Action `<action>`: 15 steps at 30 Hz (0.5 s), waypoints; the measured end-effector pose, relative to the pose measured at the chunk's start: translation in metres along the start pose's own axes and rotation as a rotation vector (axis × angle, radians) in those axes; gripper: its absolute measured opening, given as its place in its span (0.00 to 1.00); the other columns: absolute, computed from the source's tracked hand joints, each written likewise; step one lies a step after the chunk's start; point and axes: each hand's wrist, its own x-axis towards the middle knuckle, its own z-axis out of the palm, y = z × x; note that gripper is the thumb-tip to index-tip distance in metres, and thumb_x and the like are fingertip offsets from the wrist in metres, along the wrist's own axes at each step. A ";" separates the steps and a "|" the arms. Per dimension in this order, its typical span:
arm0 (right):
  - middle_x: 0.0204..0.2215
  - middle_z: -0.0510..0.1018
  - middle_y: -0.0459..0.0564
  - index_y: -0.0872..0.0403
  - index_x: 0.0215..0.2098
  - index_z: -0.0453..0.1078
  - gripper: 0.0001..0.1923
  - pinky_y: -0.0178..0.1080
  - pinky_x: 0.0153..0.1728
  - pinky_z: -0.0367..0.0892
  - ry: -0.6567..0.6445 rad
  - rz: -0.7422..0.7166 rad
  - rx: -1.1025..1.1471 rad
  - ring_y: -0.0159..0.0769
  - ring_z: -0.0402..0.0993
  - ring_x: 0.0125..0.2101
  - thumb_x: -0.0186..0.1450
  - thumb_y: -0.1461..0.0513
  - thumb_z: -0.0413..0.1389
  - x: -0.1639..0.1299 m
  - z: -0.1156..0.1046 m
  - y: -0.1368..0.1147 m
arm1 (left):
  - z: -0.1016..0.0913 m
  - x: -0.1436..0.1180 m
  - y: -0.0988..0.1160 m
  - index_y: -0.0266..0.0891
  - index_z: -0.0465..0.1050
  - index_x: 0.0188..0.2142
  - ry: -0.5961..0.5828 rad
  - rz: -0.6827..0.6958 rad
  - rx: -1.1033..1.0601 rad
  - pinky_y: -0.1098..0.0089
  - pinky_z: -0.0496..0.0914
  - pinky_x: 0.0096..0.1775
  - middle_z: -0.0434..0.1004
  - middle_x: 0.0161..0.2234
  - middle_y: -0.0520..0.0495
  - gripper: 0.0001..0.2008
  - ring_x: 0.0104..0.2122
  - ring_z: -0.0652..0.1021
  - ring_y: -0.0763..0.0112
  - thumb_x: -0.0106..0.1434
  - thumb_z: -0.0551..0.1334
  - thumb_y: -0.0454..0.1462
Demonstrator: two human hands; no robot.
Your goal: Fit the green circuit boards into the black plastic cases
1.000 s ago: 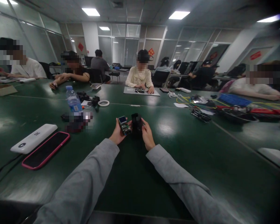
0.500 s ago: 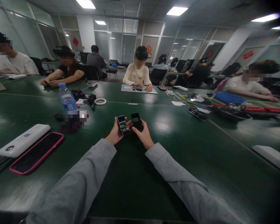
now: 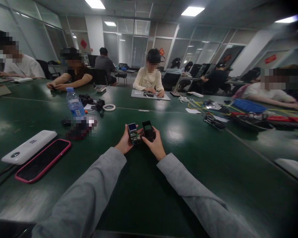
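My left hand (image 3: 124, 141) is closed around a small circuit board with a screen (image 3: 133, 133); the dark screen is at its upper end and green electronics show below. Beside it, my right hand (image 3: 157, 142) grips a black plastic cover (image 3: 148, 131) with a rectangular window near its top. The two parts are held side by side above the green table (image 3: 136, 185), close together but separate. Some fingertips are hidden behind the parts.
At left lie a white power bank (image 3: 29, 147) with a cable and a phone in a pink case (image 3: 43, 160). A water bottle (image 3: 75, 104) and a tape roll (image 3: 109, 107) stand farther back. Cables and a blue tray (image 3: 248, 105) lie right. Several people sit around.
The view has shifted slightly, so everything sits a little farther right. The black cover is turned a little in my right hand. Both hands keep their hold.
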 end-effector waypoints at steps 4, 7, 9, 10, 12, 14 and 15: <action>0.49 0.62 0.58 0.57 0.56 0.57 0.38 0.49 0.55 0.58 0.047 -0.008 -0.113 0.44 0.61 0.52 0.51 0.55 0.62 -0.002 0.000 -0.003 | -0.001 0.001 0.001 0.42 0.64 0.54 0.001 -0.010 -0.005 0.58 0.70 0.44 0.70 0.51 0.38 0.33 0.48 0.74 0.57 0.59 0.47 0.59; 0.47 0.67 0.56 0.57 0.54 0.60 0.32 0.47 0.52 0.61 0.052 0.008 -0.107 0.43 0.65 0.49 0.54 0.55 0.59 0.001 -0.004 -0.006 | -0.001 0.000 0.001 0.42 0.64 0.54 0.003 -0.014 -0.026 0.59 0.69 0.45 0.70 0.52 0.38 0.32 0.48 0.74 0.57 0.59 0.47 0.59; 0.44 0.71 0.54 0.56 0.52 0.62 0.28 0.46 0.48 0.65 0.064 0.044 -0.107 0.41 0.69 0.44 0.55 0.54 0.57 0.008 -0.016 -0.003 | 0.000 -0.001 0.002 0.41 0.63 0.54 -0.001 -0.005 -0.045 0.59 0.69 0.46 0.70 0.52 0.38 0.32 0.48 0.74 0.57 0.60 0.47 0.58; 0.43 0.72 0.54 0.55 0.51 0.63 0.27 0.46 0.46 0.66 0.085 0.060 -0.130 0.41 0.70 0.42 0.56 0.53 0.57 0.013 -0.027 0.002 | 0.001 -0.002 0.003 0.41 0.63 0.54 -0.006 -0.001 -0.055 0.59 0.69 0.46 0.69 0.52 0.38 0.32 0.48 0.74 0.57 0.60 0.47 0.58; 0.42 0.73 0.54 0.56 0.50 0.63 0.30 0.47 0.44 0.66 0.174 0.078 -0.239 0.42 0.71 0.41 0.54 0.50 0.57 0.024 -0.062 0.020 | 0.001 -0.004 0.004 0.41 0.62 0.54 -0.019 -0.005 -0.073 0.59 0.68 0.46 0.69 0.53 0.37 0.32 0.49 0.73 0.57 0.60 0.47 0.58; 0.42 0.73 0.57 0.56 0.51 0.64 0.33 0.49 0.44 0.65 0.327 0.111 -0.397 0.45 0.71 0.42 0.51 0.48 0.58 0.032 -0.113 0.048 | 0.001 -0.005 0.006 0.41 0.62 0.55 -0.031 -0.015 -0.086 0.58 0.68 0.47 0.68 0.54 0.37 0.31 0.50 0.73 0.57 0.61 0.46 0.57; 0.43 0.73 0.59 0.56 0.51 0.64 0.35 0.49 0.44 0.65 0.397 0.145 -0.473 0.47 0.71 0.43 0.49 0.48 0.59 0.034 -0.143 0.065 | 0.001 -0.005 0.006 0.40 0.62 0.55 -0.035 -0.016 -0.091 0.58 0.68 0.47 0.67 0.54 0.37 0.31 0.50 0.73 0.57 0.61 0.46 0.57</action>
